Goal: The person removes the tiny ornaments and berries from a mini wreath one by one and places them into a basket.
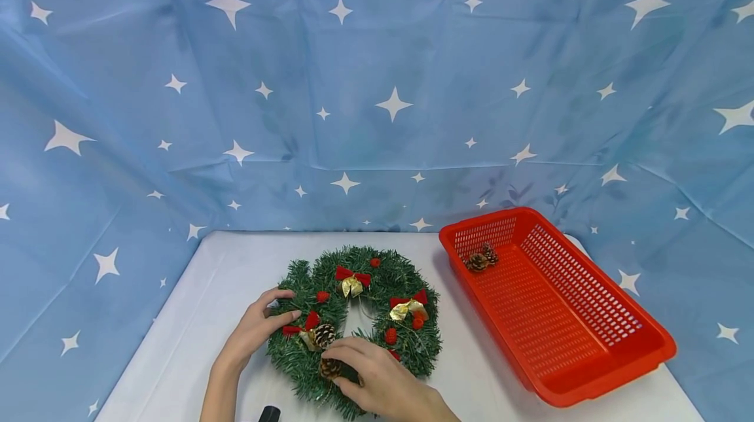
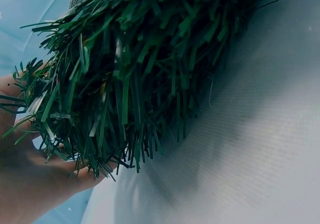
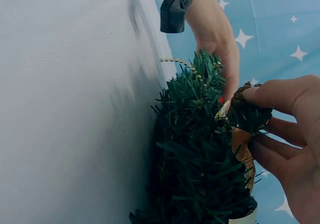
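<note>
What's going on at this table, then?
A person is working on a green wreath that lies on the white table. The left hand holds the wreath's left edge, while the right hand pinches a pine cone at its lower part; I can't tell whether that cone is attached. Another cone sits by a red bow. Two loose cones lie in the red basket.

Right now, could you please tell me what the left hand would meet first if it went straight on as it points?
The left hand holds the green wreath, so the wreath itself would come first; on it, the small red ball looks next in line, though depth is hard to judge.
</note>
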The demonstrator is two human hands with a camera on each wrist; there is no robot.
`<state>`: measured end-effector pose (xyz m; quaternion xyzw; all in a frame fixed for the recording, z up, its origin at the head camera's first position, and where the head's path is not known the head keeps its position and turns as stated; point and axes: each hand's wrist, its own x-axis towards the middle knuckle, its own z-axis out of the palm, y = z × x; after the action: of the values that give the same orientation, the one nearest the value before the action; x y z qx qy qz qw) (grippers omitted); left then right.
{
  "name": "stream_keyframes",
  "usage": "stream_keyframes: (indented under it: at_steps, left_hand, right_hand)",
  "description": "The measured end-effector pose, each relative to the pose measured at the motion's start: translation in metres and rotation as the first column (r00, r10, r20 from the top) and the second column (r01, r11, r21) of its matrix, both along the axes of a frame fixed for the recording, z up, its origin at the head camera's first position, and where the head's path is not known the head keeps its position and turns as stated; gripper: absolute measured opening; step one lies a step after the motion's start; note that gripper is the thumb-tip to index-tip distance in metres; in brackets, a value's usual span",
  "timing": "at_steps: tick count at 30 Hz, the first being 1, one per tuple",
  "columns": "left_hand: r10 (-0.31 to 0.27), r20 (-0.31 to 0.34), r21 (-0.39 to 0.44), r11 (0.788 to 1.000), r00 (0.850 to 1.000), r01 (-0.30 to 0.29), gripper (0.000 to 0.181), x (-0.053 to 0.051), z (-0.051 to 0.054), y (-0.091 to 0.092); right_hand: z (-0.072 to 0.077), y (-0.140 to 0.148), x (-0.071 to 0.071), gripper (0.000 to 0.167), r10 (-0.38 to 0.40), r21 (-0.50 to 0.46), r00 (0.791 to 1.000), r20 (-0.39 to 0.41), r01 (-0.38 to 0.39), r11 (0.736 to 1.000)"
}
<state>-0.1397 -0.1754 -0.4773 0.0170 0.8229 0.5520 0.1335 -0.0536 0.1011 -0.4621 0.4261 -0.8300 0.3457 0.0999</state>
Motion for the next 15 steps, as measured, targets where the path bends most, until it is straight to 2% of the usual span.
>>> stream_keyframes:
  at_steps: [8, 15]
  left_hand:
    - [-0.001, 0.005, 0.004, 1.000, 1.000, 0.001, 0.058, 0.000, 0.001, 0.001]
    - [-0.001, 0.016, 0.005, 1.000, 1.000, 0.001, 0.059, 0.000, 0.001, 0.000]
  right_hand:
    - [0.007, 0.005, -0.003, 0.040, 0.011, -0.079, 0.999, 0.053, -0.007, 0.997]
    - [0.012, 0.012, -0.008, 0.043, 0.011, -0.126, 1.000, -0.027, -0.014, 0.992]
